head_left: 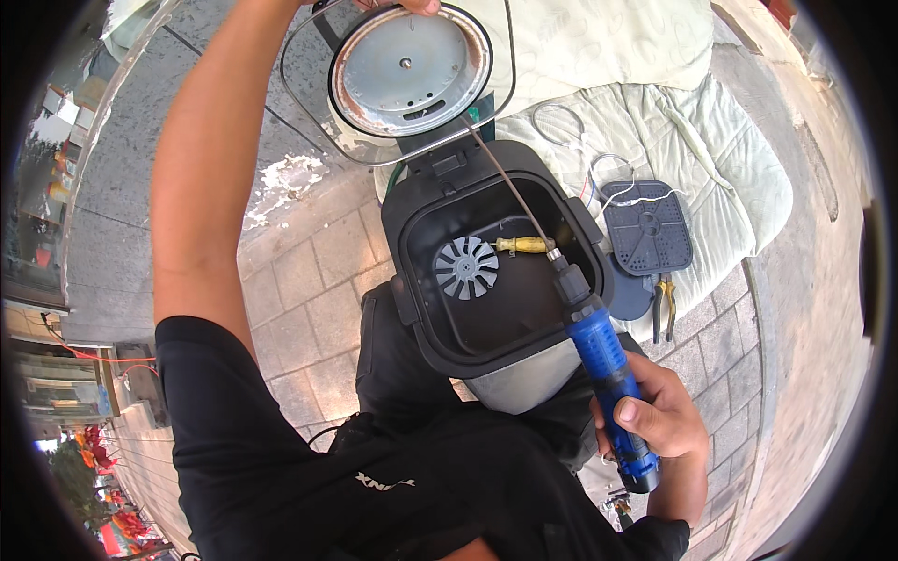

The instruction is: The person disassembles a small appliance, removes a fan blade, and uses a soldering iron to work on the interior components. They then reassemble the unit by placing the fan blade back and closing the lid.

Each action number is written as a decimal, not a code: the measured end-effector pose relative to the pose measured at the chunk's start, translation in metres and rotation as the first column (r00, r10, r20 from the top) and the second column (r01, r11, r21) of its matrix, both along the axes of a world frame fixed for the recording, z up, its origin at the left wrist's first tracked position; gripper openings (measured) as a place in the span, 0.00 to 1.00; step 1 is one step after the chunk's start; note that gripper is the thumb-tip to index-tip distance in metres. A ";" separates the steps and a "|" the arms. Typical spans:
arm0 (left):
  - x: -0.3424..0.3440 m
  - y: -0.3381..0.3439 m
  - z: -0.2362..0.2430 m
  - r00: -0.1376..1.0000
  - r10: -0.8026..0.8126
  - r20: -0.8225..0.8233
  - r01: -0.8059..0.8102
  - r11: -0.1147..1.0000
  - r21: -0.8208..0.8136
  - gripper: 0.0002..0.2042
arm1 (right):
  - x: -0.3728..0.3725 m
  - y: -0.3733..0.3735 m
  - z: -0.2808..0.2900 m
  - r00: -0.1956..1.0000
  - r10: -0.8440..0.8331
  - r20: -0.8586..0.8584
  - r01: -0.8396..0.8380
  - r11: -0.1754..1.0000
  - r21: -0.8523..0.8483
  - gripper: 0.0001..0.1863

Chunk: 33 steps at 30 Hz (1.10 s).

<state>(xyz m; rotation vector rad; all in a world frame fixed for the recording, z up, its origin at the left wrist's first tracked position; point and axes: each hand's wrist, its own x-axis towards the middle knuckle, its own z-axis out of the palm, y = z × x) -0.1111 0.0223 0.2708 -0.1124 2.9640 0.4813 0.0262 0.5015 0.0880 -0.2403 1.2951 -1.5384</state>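
Observation:
A black, squarish rice cooker stands in front of me, its lid raised at the far side. Inside the lid is a round, stained metal plate, and a thin loose frame surrounds it. At the top edge of the view my left hand grips the lid's rim; most of that hand is cut off. My right hand is closed around a blue cordless screwdriver. Its long bit slants across the cooker, with the tip by the plate's lower right edge. A grey fan wheel and a yellow-handled screwdriver lie inside the body.
On the pale quilted cushion to the right lie a dark perforated base cover, thin wires and a dark rounded piece. Yellow-and-black pliers sit at its edge. Paving bricks surround the cooker.

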 end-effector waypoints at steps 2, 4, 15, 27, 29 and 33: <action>0.005 0.009 0.006 1.000 -0.001 0.013 0.002 0.999 -0.041 0.40 | -0.006 -0.014 0.007 1.000 0.022 0.016 -0.021 0.999 -0.028 0.40; 0.007 0.009 0.008 1.000 0.003 0.000 -0.003 0.995 -0.096 0.41 | -0.009 -0.026 0.008 1.000 0.029 0.000 -0.029 0.999 -0.022 0.41; 0.061 0.059 -0.038 0.800 -0.424 -0.424 0.254 0.880 -0.400 0.27 | -0.018 -0.030 -0.009 1.000 -0.014 0.025 0.015 0.998 -0.060 0.40; 0.066 0.019 -0.155 0.954 -0.298 -0.040 0.175 0.657 -0.733 0.06 | -0.003 -0.015 -0.042 0.997 -0.006 0.072 0.022 0.973 -0.229 0.38; 0.060 0.022 -0.155 0.950 -0.311 -0.001 0.207 0.635 -0.744 0.05 | -0.002 -0.010 -0.045 0.997 0.003 0.079 0.018 0.964 -0.264 0.38; 0.056 0.021 -0.149 0.931 -0.353 0.090 0.297 0.594 -0.748 0.06 | -0.002 -0.004 -0.050 0.997 0.002 0.071 0.020 0.951 -0.308 0.38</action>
